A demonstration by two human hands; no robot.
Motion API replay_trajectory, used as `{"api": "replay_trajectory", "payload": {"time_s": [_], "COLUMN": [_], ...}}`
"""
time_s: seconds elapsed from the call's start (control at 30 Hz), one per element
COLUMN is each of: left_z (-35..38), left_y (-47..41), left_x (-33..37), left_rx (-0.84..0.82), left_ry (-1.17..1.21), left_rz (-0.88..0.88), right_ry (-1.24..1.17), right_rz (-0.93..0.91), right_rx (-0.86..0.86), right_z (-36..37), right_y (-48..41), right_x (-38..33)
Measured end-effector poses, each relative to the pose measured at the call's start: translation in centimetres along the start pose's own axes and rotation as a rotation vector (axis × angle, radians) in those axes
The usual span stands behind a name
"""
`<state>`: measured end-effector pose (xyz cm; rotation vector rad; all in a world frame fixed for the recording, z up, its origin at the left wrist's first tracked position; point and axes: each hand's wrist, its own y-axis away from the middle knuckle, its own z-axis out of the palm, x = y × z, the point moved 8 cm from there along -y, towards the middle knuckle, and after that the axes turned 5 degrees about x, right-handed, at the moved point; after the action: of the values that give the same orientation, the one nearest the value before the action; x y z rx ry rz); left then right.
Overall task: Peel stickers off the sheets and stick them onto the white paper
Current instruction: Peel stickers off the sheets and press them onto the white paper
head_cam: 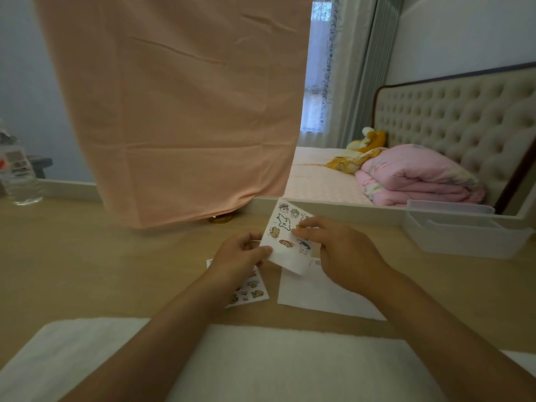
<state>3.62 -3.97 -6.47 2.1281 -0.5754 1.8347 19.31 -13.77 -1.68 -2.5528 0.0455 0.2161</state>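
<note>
Left hand point(240, 256) gripped the sticker sheet point(285, 224), held up above the counter point(87, 256). Right hand point(345, 253) fingers point(307, 234) pinched one sticker point(299, 227) still on it. White paper point(313, 297) lay beneath, nearly bare. Judged an early stage, with most stickers left.

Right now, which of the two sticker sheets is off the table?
The raised sheet, gripped by the left hand and pinched by the right hand. The other sheet lies flat on the table, partly under the left wrist.
</note>
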Motion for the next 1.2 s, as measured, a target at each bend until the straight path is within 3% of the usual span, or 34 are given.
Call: {"api": "replay_trajectory", "payload": {"time_s": [0.17,0.4,0.7,1.2], "left_z": [0.8,1.6,0.9,0.6], "left_y": [0.5,1.2,1.1,1.1], "left_x": [0.6,1.1,1.8,2.4], "left_rx": [-0.015,-0.06,0.026,0.074], "left_ry": [0.032,0.094,0.104,0.019], "left_rz": [0.058,0.111,0.24,0.32], "right_ry": [-0.169,-0.231,-0.357,-0.623], "right_rz": [0.001,0.023,0.038,0.219], "right_rx": [0.173,0.227,0.293,0.154], "right_z": [-1.3,-0.3,-0.8,0.2], "right_y": [-0.4,-0.5,-0.5,-1.0], "right_x": [-2.2,-2.2,-2.4,-1.4]}}
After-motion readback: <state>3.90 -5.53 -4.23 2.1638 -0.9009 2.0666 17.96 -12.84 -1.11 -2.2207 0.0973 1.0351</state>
